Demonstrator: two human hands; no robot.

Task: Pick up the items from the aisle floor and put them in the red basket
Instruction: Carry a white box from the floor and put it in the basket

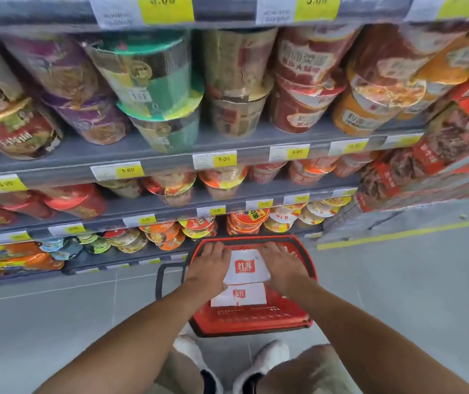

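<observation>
— What are we holding over the red basket (251,319)?

— We are pressing a white packet (245,265) between our two hands. Its red square label is reading 红派. The fingers of our left hand (209,264) are lying straight and close together along its left edge, and those of our right hand (281,265) are doing the same along its right edge. Both thumbs are hiding from us, so we cannot tell whether they are pinching it.

— And behind our palms?

— A second white packet (239,294) is lying flat inside the basket, on the wrist side of our fingers, showing the same red label, too blurred to read fully.

— What are we seeing past the fingertips?

— The basket's far rim is sitting just beyond them, then shelves of noodle cups (153,81). Yellow price tags (223,159) are reading 5.00. The writing on the cups is blurring.

— And to the left of our left fingers?

— The basket's black handle (159,280) is hanging over the grey floor (57,322).
</observation>
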